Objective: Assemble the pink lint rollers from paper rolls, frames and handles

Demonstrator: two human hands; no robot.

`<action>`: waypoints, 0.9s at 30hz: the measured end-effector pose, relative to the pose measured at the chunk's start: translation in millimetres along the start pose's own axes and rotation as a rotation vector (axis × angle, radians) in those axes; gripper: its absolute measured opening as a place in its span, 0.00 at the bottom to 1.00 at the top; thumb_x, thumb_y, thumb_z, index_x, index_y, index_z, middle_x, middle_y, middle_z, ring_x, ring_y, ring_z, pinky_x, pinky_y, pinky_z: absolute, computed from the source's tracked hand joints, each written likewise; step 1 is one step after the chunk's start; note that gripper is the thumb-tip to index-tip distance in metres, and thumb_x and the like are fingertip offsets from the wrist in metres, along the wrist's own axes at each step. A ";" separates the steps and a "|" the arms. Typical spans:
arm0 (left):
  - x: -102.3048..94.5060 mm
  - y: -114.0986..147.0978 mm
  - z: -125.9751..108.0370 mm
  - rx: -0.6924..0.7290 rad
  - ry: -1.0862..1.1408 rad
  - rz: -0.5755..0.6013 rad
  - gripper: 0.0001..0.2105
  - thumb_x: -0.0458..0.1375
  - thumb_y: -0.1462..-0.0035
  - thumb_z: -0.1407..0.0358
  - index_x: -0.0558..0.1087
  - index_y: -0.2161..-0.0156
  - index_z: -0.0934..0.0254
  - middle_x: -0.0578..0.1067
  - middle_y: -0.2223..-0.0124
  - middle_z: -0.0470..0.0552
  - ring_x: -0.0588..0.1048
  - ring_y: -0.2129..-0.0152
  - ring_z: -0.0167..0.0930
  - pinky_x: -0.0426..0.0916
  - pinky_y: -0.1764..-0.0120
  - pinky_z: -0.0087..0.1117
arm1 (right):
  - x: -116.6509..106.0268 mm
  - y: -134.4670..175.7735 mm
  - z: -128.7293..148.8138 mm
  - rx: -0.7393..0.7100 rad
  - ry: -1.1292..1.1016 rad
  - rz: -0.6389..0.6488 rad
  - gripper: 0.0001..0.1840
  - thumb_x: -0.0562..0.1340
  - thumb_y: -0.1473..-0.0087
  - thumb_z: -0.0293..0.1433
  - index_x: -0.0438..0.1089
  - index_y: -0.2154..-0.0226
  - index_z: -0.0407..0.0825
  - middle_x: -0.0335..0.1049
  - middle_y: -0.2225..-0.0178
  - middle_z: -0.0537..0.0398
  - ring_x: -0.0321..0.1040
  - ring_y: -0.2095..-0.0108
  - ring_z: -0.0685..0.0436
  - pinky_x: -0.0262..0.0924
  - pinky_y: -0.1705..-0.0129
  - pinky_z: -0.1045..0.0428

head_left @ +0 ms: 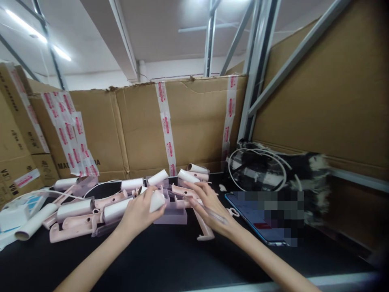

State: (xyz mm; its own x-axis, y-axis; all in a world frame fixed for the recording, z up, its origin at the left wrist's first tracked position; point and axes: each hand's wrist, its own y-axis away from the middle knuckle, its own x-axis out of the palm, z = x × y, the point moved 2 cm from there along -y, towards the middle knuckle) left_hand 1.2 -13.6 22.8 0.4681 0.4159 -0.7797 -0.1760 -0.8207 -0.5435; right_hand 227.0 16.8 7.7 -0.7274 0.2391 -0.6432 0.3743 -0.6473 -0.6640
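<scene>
My left hand (138, 211) is closed around a white paper roll (157, 200), holding it above the black table. My right hand (209, 205) has its fingers bent over pink plastic handles (184, 190). A clear, pen-like stick (216, 215) lies across this hand, apparently held by the fingers and thumb. Between the hands sits a translucent purple cover (171, 217). One pink handle (204, 227) points toward me under my right hand. More white rolls (118, 211) and pink handles (73, 233) lie jumbled to the left.
A phone (258, 221) lies on the black table (170, 259) at right, beside a white cable coil (257, 168) and a black-and-white bundle. Taped cardboard (139, 129) walls the back; metal shelf posts (258, 61) rise behind. A white box (18, 217) stands left.
</scene>
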 end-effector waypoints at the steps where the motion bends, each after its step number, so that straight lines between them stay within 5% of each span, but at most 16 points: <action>1: 2.8 0.3 0.1 0.034 -0.073 -0.029 0.16 0.54 0.48 0.57 0.63 0.55 0.61 0.75 0.60 0.53 0.75 0.65 0.40 0.67 0.67 0.33 | 0.2 -5.2 8.2 0.013 -0.125 0.019 0.19 0.50 0.40 0.39 0.61 0.49 0.52 0.62 0.52 0.46 0.60 0.51 0.39 0.57 0.51 0.40; 5: 12.1 1.5 5.3 0.119 -0.247 -0.102 0.16 0.51 0.45 0.57 0.62 0.54 0.62 0.75 0.58 0.55 0.75 0.62 0.38 0.69 0.67 0.33 | 10.4 -21.1 40.3 -0.047 -0.516 0.103 0.13 0.52 0.41 0.36 0.68 0.59 0.50 0.68 0.62 0.52 0.66 0.60 0.45 0.61 0.56 0.49; 11: 17.0 7.5 11.2 0.157 -0.307 -0.106 0.16 0.51 0.44 0.58 0.62 0.52 0.63 0.74 0.56 0.56 0.75 0.62 0.37 0.70 0.67 0.32 | 29.7 -15.7 43.7 -0.108 -0.672 0.135 0.11 0.56 0.43 0.31 0.70 0.58 0.52 0.68 0.64 0.52 0.65 0.61 0.45 0.60 0.57 0.50; 27: 16.5 11.5 9.5 0.133 -0.326 -0.067 0.17 0.51 0.44 0.58 0.61 0.52 0.65 0.74 0.57 0.57 0.75 0.63 0.38 0.70 0.69 0.34 | 34.2 -2.1 38.9 -0.106 -0.622 0.106 0.12 0.55 0.43 0.27 0.71 0.58 0.52 0.67 0.65 0.53 0.64 0.63 0.48 0.58 0.59 0.52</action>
State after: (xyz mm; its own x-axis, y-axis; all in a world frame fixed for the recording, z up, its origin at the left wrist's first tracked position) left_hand -1.4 -12.4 0.7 0.1851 0.5876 -0.7877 -0.2760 -0.7382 -0.6155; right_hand 179.0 -1.8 1.9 -0.8693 -0.3080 -0.3867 0.4942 -0.5619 -0.6634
